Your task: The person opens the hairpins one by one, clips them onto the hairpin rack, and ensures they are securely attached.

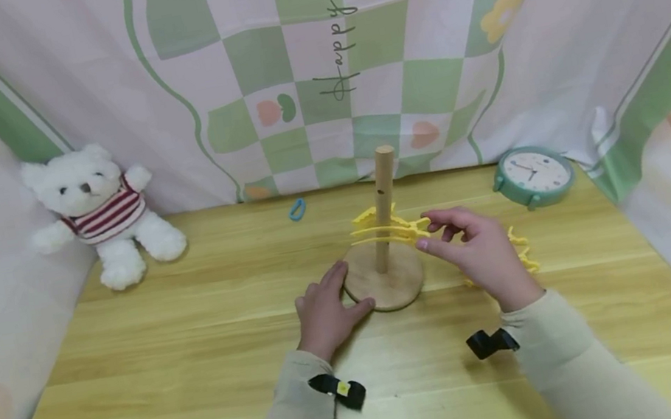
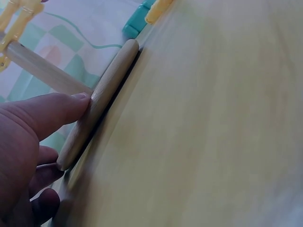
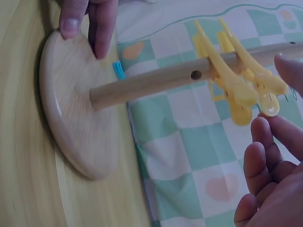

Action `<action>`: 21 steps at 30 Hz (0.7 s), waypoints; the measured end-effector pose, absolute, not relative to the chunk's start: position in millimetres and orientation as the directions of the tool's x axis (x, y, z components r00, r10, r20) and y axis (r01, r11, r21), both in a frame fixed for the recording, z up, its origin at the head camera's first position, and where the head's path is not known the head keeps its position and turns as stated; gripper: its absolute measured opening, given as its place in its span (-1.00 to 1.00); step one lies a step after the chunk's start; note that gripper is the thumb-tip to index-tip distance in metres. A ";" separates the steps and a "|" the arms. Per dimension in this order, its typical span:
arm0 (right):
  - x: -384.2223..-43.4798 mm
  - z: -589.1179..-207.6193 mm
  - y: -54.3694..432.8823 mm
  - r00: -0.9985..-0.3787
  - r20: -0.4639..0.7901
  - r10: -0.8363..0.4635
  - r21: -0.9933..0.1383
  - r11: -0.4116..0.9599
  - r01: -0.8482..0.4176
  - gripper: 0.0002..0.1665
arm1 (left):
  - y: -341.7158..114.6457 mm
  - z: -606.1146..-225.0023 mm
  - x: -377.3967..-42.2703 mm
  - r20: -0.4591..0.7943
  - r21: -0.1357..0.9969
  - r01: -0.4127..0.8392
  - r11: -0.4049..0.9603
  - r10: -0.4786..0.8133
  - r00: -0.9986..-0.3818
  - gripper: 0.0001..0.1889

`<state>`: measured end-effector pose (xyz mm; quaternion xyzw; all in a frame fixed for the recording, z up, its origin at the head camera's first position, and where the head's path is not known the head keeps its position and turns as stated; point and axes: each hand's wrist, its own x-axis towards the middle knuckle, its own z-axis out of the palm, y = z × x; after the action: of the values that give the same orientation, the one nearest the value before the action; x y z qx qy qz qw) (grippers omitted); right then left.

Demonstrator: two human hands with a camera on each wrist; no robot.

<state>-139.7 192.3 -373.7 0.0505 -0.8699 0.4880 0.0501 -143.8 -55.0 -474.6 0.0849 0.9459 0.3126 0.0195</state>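
Head view: left hand (image 1: 325, 314) grips the rim of the wooden base (image 1: 399, 286), right hand (image 1: 480, 247) seems to pinch a yellow clip (image 1: 417, 225) at the pole (image 1: 383, 182), so the step looks like clipping it on. Left wrist view: thumb on the base's top, fingers at its rim (just steadying, I'd guess). Right wrist view: thumb and fingertips at the clip's handles, second clip (image 3: 227, 79) on the pole nearer the base; next move probably calls for easing off the handles.

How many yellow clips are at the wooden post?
2: the inner clip, across the post nearer the base, and the outer clip, pinched by the right hand. More yellow clips on the table are partly hidden by that hand; I can't count those.
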 end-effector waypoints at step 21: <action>-132.1 -383.1 190.3 -0.940 0.334 0.074 -0.787 0.571 -0.234 -0.66 | -55.8 -473.2 -143.8 0.025 0.602 0.160 0.782 0.182 -0.983 -0.13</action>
<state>-132.1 190.3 -383.1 0.0459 -0.8703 0.4609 0.1675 -143.8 -55.8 -473.2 0.0908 0.9438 0.3174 0.0173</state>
